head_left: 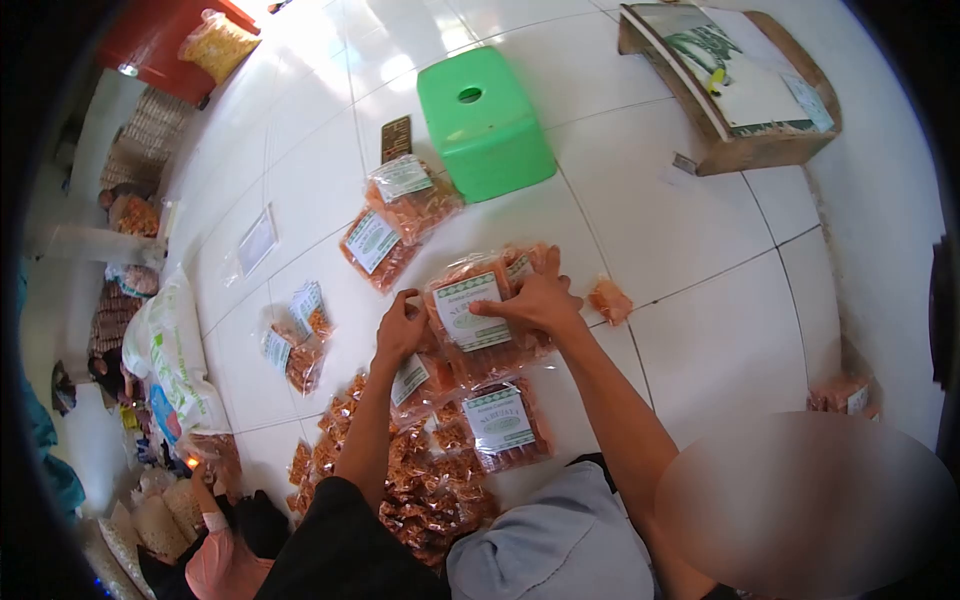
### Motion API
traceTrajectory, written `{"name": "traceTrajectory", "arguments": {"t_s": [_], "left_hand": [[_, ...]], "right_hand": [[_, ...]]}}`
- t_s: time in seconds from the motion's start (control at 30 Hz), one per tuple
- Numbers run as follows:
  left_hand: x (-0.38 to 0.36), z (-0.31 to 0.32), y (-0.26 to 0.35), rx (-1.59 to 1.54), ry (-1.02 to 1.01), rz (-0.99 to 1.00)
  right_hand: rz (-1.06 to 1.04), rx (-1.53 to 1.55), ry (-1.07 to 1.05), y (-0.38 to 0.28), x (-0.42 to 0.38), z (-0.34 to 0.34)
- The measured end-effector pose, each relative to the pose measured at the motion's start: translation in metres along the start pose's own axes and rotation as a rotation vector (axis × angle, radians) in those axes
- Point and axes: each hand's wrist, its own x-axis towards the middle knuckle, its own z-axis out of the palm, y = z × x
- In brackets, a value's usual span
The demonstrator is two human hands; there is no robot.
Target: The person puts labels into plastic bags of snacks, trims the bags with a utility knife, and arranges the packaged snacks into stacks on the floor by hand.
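Note:
Both hands are at a clear plastic pack of orange-brown snacks with a green-and-white label. My left hand touches its left edge, fingers curled in. My right hand grips its right side, the thumb lying over the label and the fingers beyond the edge. More labelled packs lie beneath and behind it. Nearer my body is another labelled pack, beside a heap of small snack packets. Two labelled packs lie farther forward on the floor.
A green stool stands ahead on the white tiled floor. A wooden stand is at the upper right. Small packs and a white sack lie left. Another person sits at the lower left.

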Motion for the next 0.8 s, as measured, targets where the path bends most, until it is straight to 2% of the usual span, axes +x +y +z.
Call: {"name": "traceTrajectory", "arguments": {"t_s": [0.17, 0.37, 0.43, 0.5, 0.57, 0.7, 0.8], "left_hand": [[0.002, -0.003, 0.002, 0.076, -0.091, -0.019], [0.002, -0.007, 0.008, 0.117, -0.15, -0.028], [0.007, -0.011, -0.003, 0.014, -0.161, -0.013], [0.009, -0.017, -0.022, -0.011, -0.157, 0.045], [0.012, -0.023, -0.044, -0.236, -0.157, 0.171], [0.0, -0.038, -0.062, -0.057, -0.176, 0.169], [-0.007, -0.042, -0.06, 0.07, -0.149, 0.144]], "right_hand": [[0.023, 0.007, -0.017, 0.012, 0.006, 0.0], [-0.032, 0.234, -0.014, 0.043, 0.024, 0.008], [-0.05, 0.437, -0.06, 0.054, 0.025, 0.005], [-0.057, 0.487, -0.039, 0.063, 0.021, 0.01], [-0.056, 0.545, -0.009, 0.072, 0.015, 0.009], [-0.026, 0.662, -0.082, 0.07, 0.005, 0.009], [-0.015, 0.466, -0.03, 0.062, 0.01, 0.017]]}}
